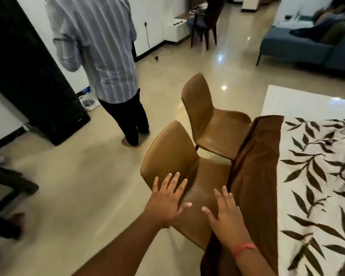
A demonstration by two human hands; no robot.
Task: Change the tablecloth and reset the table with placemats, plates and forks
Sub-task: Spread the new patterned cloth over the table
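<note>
Tablecloth [317, 176] leaf-printed, no writing | left hand [167, 200], right hand [225, 214]: fingers spread, empty

Your hands over the near chair
Your left hand [168, 202] and right hand [225, 214] spread flat above the near brown chair [173, 156], beside the leaf-print tablecloth [317, 176].

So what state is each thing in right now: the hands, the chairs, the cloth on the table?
Left hand: open, fingers spread over the near chair.
Right hand: open, empty.
Near chair: upright.
Far chair: upright, unoccupied.
Leaf-print tablecloth: spread flat.
Brown cloth: draped over the table edge.
</note>
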